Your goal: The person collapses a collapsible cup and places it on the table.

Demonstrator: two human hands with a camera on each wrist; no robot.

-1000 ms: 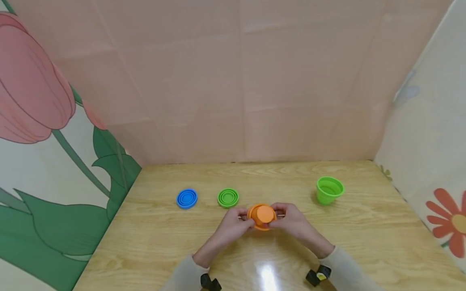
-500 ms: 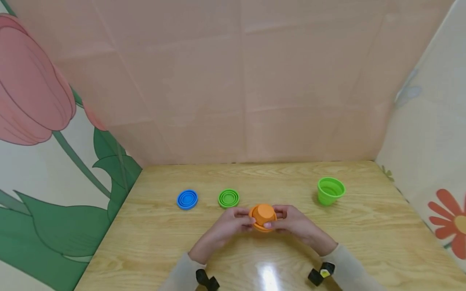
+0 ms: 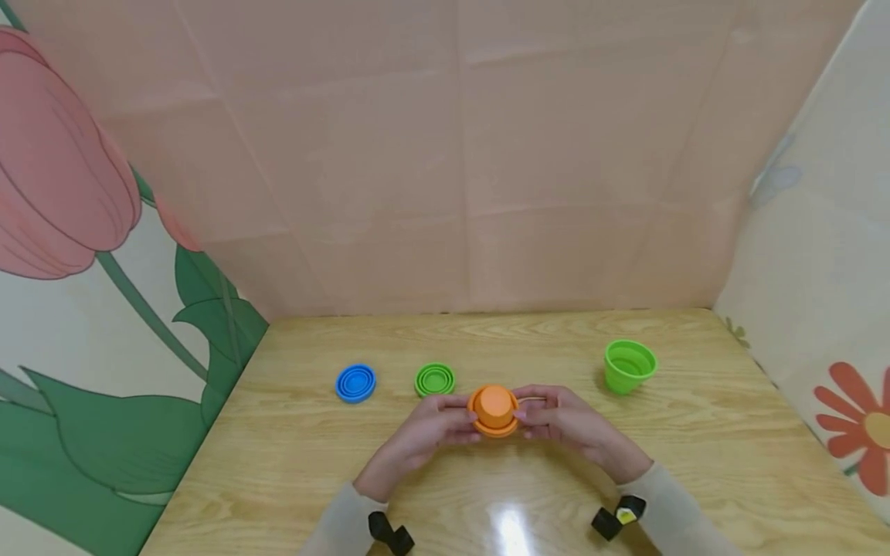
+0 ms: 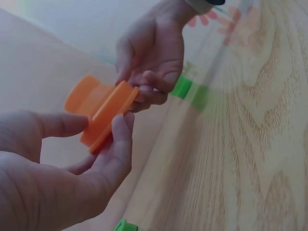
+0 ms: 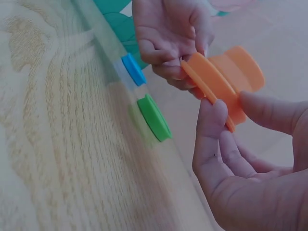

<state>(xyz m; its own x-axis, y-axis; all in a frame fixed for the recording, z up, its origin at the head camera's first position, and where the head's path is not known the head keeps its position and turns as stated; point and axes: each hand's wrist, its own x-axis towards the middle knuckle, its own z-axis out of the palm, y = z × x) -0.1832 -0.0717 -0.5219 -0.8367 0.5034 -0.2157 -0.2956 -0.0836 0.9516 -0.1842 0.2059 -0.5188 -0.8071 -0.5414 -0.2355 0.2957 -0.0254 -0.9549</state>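
An orange collapsible cup (image 3: 497, 405) is held between both hands above the table, partly folded, its base facing up toward the head camera. My left hand (image 3: 429, 428) pinches its rim side, thumb on the outer wall and fingers under the rim. From the opposite side my right hand (image 3: 575, 425) pinches it the same way. In the left wrist view the orange cup (image 4: 103, 110) shows a wide rim ring with a narrower base section sticking out. The right wrist view shows the stepped wall of the cup (image 5: 224, 84) between thumbs and fingers.
Behind the hands, a flattened blue collapsible cup (image 3: 356, 384) and a flattened green one (image 3: 435, 379) lie on the wooden table (image 3: 313, 463). An expanded green cup (image 3: 629, 366) stands upright at the back right. A pink backdrop (image 3: 459, 154) rises behind the table.
The orange cup has tilted, its base now pointing more upward, and it has shifted slightly left. Both hands have adjusted their grip, fingers now more along its sides. The other cups are unmoved.
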